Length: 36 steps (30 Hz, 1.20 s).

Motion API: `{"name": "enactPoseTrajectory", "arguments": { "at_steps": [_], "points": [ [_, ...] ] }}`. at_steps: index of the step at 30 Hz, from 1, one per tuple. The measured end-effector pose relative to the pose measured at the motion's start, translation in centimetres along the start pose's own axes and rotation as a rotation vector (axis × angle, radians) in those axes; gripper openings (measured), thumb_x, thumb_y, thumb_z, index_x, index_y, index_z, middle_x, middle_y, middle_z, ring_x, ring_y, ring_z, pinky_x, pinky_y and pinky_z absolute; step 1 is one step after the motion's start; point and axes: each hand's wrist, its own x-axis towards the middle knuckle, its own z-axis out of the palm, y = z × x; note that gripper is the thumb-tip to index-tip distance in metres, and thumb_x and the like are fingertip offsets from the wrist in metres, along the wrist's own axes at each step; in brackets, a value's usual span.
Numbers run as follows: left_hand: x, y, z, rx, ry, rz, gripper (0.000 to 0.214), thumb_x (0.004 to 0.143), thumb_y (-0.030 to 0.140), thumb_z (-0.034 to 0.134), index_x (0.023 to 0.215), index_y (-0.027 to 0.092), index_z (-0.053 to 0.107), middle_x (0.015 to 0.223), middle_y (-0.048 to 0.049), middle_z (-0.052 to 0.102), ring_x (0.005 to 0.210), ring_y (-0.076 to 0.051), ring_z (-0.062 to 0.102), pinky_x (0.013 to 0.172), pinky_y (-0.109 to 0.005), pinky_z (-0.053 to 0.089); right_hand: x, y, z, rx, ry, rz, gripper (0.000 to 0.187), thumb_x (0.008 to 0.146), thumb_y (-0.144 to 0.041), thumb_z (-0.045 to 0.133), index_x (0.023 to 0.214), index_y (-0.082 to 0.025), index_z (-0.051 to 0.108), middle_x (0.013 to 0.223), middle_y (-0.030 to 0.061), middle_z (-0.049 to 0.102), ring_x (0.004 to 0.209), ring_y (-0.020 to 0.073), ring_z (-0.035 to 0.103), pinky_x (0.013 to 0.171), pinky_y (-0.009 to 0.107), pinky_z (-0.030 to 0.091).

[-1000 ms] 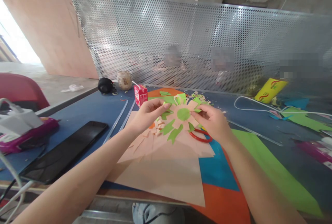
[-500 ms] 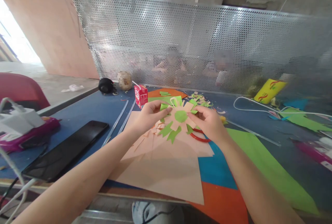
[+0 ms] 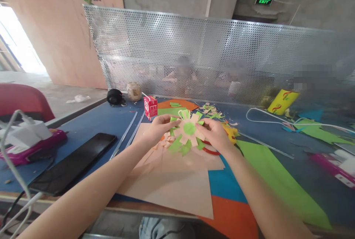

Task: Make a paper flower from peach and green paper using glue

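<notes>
A paper flower [image 3: 188, 131] with peach and green petals and a green round centre is held up over the table between both hands. My left hand [image 3: 155, 130] pinches its left edge. My right hand [image 3: 215, 134] grips its right side, fingers closed on the petals. Under the flower lie a large peach paper sheet [image 3: 172, 180], small peach offcuts and red-handled scissors [image 3: 209, 149], partly hidden by my right hand.
A black phone [image 3: 74, 161] lies at the left, with a white charger on a pink case [image 3: 27, 139]. A red juice carton [image 3: 150, 107], a black ball and a brown round thing stand near the perforated metal screen [image 3: 222, 58]. Green, blue and orange sheets, paper scraps, white cable at right.
Both hands with the flower have drifted slightly left and lower in view. The camera has tilted up a little, showing more of the wall.
</notes>
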Motion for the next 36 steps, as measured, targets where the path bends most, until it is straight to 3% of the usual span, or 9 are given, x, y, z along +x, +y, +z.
{"name": "enactPoseTrajectory", "arguments": {
  "at_steps": [5, 17, 21, 24, 26, 36],
  "points": [
    [0.1, -0.3, -0.2, -0.067, -0.029, -0.013, 0.042, 0.061, 0.030, 0.066, 0.100, 0.019, 0.056, 0.073, -0.0017, 0.058, 0.065, -0.011, 0.055, 0.058, -0.022, 0.042, 0.0, 0.2, 0.1, -0.044, -0.016, -0.001, 0.022, 0.074, -0.037, 0.048, 0.069, -0.016, 0.053, 0.059, -0.0020, 0.046, 0.053, 0.0101, 0.041, 0.050, 0.022, 0.032],
    [0.7, -0.8, -1.0, -0.163, 0.057, -0.085, 0.039, 0.068, 0.040, 0.056, 0.100, 0.017, 0.059, 0.066, -0.0003, 0.052, 0.060, -0.009, 0.052, 0.058, -0.023, 0.044, 0.0, 1.0, 0.2, -0.048, -0.037, 0.035, 0.028, 0.074, -0.042, 0.046, 0.074, -0.016, 0.055, 0.062, 0.0000, 0.051, 0.054, 0.0120, 0.045, 0.050, 0.023, 0.034],
    [0.6, -0.6, -0.9, -0.042, 0.044, -0.053, 0.039, 0.064, 0.038, 0.061, 0.098, 0.019, 0.059, 0.080, -0.0043, 0.059, 0.065, -0.010, 0.054, 0.060, -0.024, 0.044, 0.0, 1.1, 0.2, -0.058, -0.034, 0.040, 0.027, 0.074, -0.042, 0.046, 0.071, -0.016, 0.053, 0.061, -0.0013, 0.049, 0.054, 0.0114, 0.044, 0.051, 0.023, 0.034],
    [0.4, -0.6, -0.7, 0.008, 0.004, -0.002, 0.041, 0.061, 0.034, 0.066, 0.100, 0.019, 0.059, 0.071, -0.0030, 0.060, 0.063, -0.011, 0.055, 0.060, -0.024, 0.044, 0.1, 1.0, 0.2, -0.035, -0.043, 0.034, 0.025, 0.074, -0.040, 0.047, 0.071, -0.016, 0.053, 0.063, -0.0009, 0.051, 0.056, 0.0119, 0.046, 0.053, 0.023, 0.035],
    [0.5, -0.6, -0.8, 0.002, 0.011, -0.006, 0.043, 0.060, 0.032, 0.067, 0.100, 0.019, 0.058, 0.066, -0.0022, 0.061, 0.060, -0.011, 0.055, 0.060, -0.025, 0.045, 0.1, 0.9, 0.2, -0.018, -0.044, 0.028, 0.024, 0.074, -0.039, 0.047, 0.072, -0.016, 0.053, 0.063, -0.0006, 0.052, 0.056, 0.0120, 0.047, 0.053, 0.023, 0.036],
    [0.9, -0.9, -1.1, -0.136, 0.033, -0.100, 0.045, 0.057, 0.029, 0.070, 0.099, 0.018, 0.059, 0.080, -0.0066, 0.066, 0.064, -0.012, 0.060, 0.060, -0.024, 0.046, 0.0, 0.4, -0.1, -0.075, -0.007, 0.009, 0.023, 0.074, -0.038, 0.048, 0.070, -0.016, 0.054, 0.061, -0.0002, 0.052, 0.055, 0.0122, 0.046, 0.051, 0.023, 0.035]
  ]
}}
